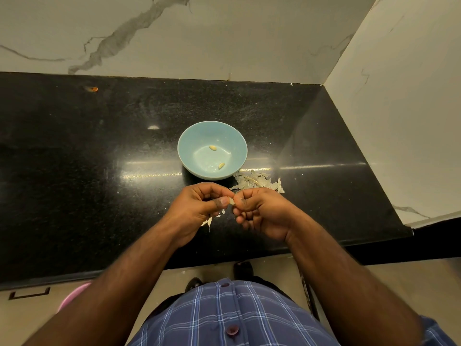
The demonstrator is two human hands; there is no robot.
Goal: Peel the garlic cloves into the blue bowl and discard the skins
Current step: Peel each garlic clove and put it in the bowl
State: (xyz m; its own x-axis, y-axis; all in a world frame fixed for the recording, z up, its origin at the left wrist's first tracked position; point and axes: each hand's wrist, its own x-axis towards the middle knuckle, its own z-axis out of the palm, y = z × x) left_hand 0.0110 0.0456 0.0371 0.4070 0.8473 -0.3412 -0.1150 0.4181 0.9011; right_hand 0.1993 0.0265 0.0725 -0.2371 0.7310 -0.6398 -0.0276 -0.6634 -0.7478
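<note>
Just before the bowl (189,148), both hands pinch one clove (231,201): left hand (199,208) steadying, right hand (262,211) stripping; skins (257,182) lie heaped on the worktop (99,158); two peeled cloves (212,147) inside.

light: dim, warm indoor | glare: bright streaks and a small hotspot on the polished black counter (74,151), sheen inside the blue bowl (212,126) | shadows: soft, faint | focus: centre sharp, forearms at bottom edge slightly blurred | distortion: wide-angle bending of counter edges and wall (224,33)
</note>
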